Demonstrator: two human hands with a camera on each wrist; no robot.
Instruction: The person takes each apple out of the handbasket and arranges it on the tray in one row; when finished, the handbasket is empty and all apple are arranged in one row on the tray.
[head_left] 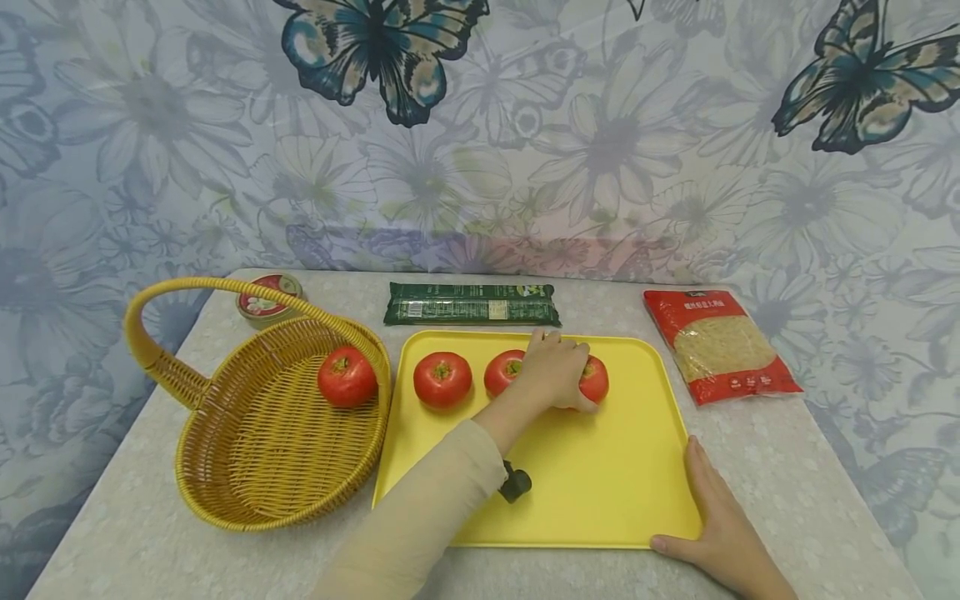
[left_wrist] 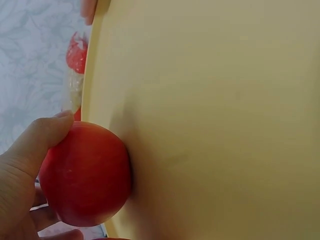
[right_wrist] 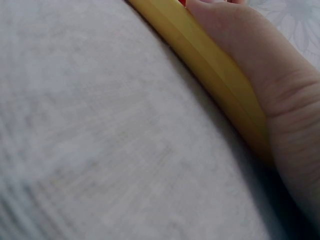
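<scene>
My left hand (head_left: 551,371) reaches over the yellow tray (head_left: 585,492) and grips the rightmost tomato (head_left: 595,380), thumb on its near side. In the left wrist view this tomato (left_wrist: 87,175) looks smooth and red, sitting at the tray's surface. Just left of it, another tomato (head_left: 501,372) is partly covered by the hand, and a third tomato (head_left: 442,381) lies farther left on the tray. At the tray's near right corner rests my right hand (head_left: 723,533), fingers extended along the right edge and thumb at the front edge. The right wrist view shows its thumb (right_wrist: 250,50) against the rim.
A yellow wicker basket (head_left: 187,467) with a tall handle stands left of the tray, one tomato (head_left: 347,377) inside. Behind are a round tin (head_left: 258,310) and a long green packet (head_left: 472,305). A red and clear bag (head_left: 720,343) lies at right.
</scene>
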